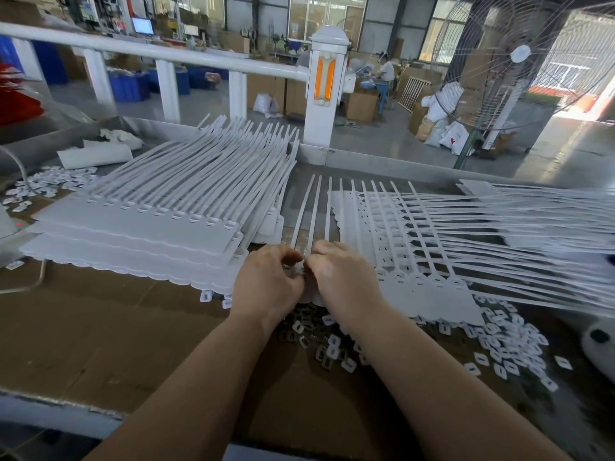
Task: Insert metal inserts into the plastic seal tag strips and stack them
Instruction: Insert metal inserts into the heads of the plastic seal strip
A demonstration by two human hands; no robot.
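The strip of seal tags [429, 287] in the centre of the frame is white plastic: a row of joined flat tags with thin tails fanning toward the upper edge. Its left end is hidden under the hands. The left hand [266, 284] and right hand [336, 277] meet knuckle to knuckle, fingers curled down, pinching the strip there; any insert between the fingertips cannot be made out.

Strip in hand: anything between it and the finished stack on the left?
Nothing visible. Both hands, left hand and right hand, work the strip, and the stack lies directly to its left, its top uncovered.
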